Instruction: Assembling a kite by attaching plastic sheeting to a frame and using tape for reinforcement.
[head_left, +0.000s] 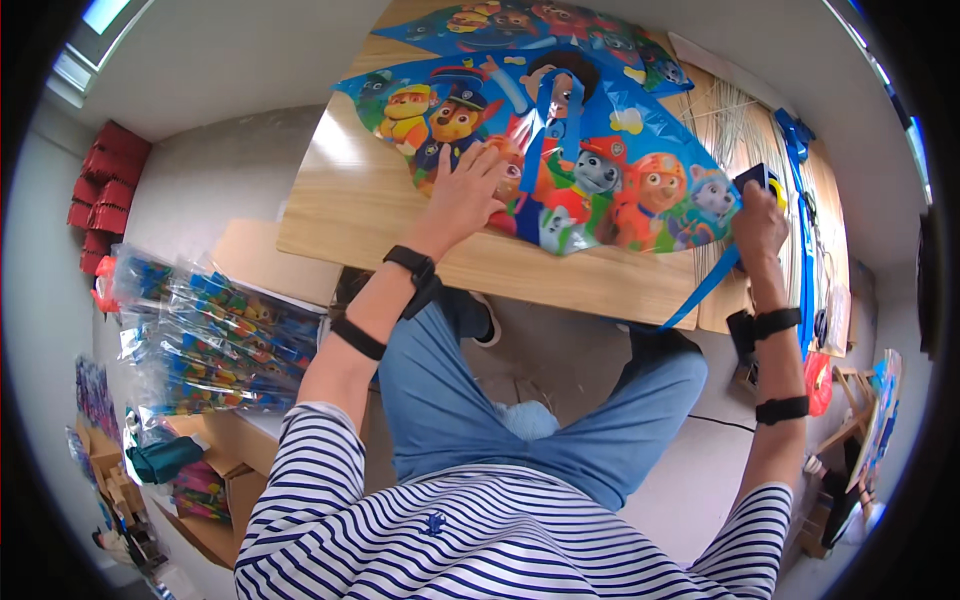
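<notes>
A glossy blue plastic kite sheet printed with cartoon dogs lies across the wooden table. My left hand rests flat on its near left part with fingers spread. A blue ribbon loops over the sheet's middle. By the sheet's right corner, my right hand is closed around a dark boxy tool with a yellow part; most of it is hidden by my fingers. Another blue ribbon slants down over the table edge below that hand. A second printed sheet lies behind the first.
Thin pale rods lie at the table's right, with blue ribbon alongside. Bundles in clear plastic are piled at the left, above a cardboard box. Red stacks stand by the left wall. The wooden table's front edge faces me.
</notes>
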